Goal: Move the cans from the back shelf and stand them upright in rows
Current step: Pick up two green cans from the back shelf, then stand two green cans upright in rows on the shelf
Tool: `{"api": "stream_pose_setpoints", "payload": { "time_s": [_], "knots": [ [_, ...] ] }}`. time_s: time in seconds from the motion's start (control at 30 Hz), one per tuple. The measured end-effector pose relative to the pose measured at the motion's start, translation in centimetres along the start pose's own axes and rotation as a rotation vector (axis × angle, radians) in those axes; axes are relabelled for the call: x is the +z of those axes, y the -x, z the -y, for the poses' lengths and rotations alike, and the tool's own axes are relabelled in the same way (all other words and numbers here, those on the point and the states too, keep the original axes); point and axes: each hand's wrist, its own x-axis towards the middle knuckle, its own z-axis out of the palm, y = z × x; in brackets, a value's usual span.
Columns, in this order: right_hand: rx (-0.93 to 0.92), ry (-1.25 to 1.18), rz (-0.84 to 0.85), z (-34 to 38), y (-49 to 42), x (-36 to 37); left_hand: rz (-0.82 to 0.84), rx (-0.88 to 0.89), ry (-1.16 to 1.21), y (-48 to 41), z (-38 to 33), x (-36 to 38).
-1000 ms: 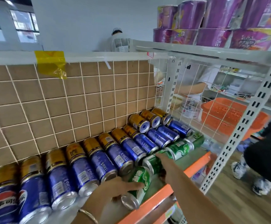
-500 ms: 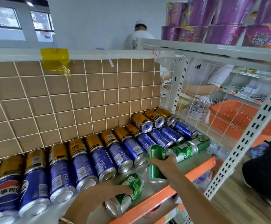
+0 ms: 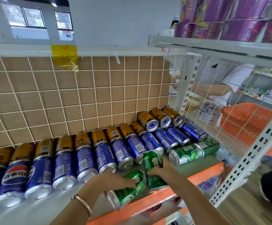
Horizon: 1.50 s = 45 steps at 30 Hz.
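Observation:
My right hand grips a green can that stands upright near the shelf's orange front edge. My left hand, with a bracelet on the wrist, holds a second green can lying on its side just left of the upright one. Two more green cans lie on their sides to the right. Behind them several blue cans lie in a row, and several gold cans lie against the back panel.
A tiled brown panel behind a white wire grid backs the shelf. A white slotted upright stands at the right. Purple packs fill the shelf above. A person in white and an orange basket show through the mesh.
My right hand has brought the upright green can down and forward to the shelf's front. My left hand stays on the lying green can, which has shifted slightly.

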Motion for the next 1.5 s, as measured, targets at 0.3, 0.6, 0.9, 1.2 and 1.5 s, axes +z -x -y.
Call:
{"api": "stream_pose_setpoints", "payload": {
  "time_s": [0.3, 0.6, 0.9, 1.2, 1.5],
  "knots": [
    [-0.102, -0.153, -0.002, -1.5, 0.7, -0.2, -0.041, -0.039, 0.871, 1.2, 1.9, 1.7],
    [-0.247, -0.113, 0.186, 1.7, 2.1, 7.0, -0.419, 0.213, 1.201, 6.8, 5.5, 2.0],
    [-0.377, -0.053, 0.425, 5.9, 5.2, 21.3, -0.818, 0.153, 1.257, 17.0, 16.4, 2.4],
    [-0.418, -0.029, 0.728, 6.8, 14.2, 39.6, -1.172, 0.013, 1.319, 30.7, 29.6, 6.2],
    [-0.441, 0.027, 0.892, 6.8, 23.6, 54.9, -1.421, -0.077, 1.353, 44.2, 39.6, 10.2]
  ]
}}
